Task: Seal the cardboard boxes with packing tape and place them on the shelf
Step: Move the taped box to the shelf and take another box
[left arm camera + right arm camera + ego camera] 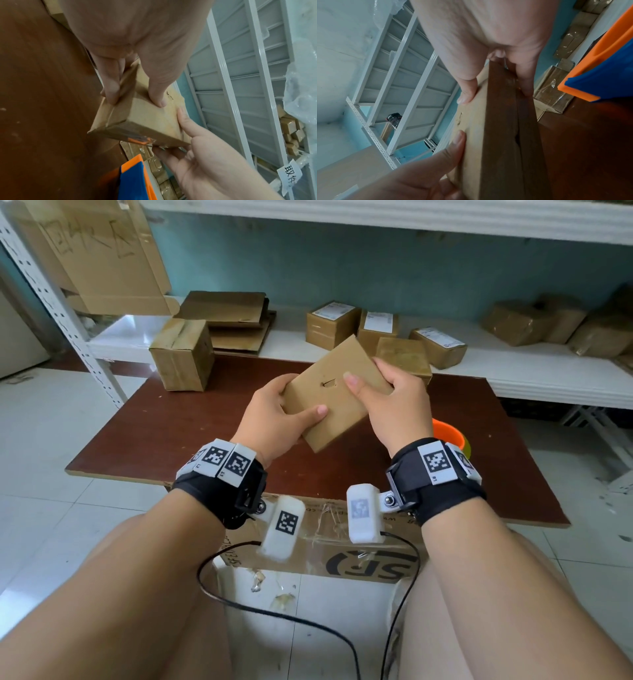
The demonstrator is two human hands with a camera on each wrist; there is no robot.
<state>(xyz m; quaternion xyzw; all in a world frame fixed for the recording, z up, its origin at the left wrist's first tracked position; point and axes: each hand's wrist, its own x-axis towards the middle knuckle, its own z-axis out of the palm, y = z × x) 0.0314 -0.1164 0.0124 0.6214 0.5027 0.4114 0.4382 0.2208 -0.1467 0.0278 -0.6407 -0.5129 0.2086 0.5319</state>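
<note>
A small flat cardboard box [334,402] is held tilted above the brown table [164,436], between both hands. My left hand [284,405] grips its near left corner, thumb on top and fingers underneath. My right hand [380,392] grips the right edge, thumb on the top face beside a small tear. In the left wrist view the left hand [135,94] pinches the box [145,121]. In the right wrist view the right hand [495,93] clamps the box [488,142], whose side seam gapes slightly. An orange and blue tape dispenser [454,436] lies on the table behind my right wrist.
The white shelf [507,371] behind the table carries several taped boxes [332,323] and flattened cardboard [233,313]. A taller box [181,354] stands at the table's far left corner. A large printed carton [342,539] sits under the table's near edge, between my knees.
</note>
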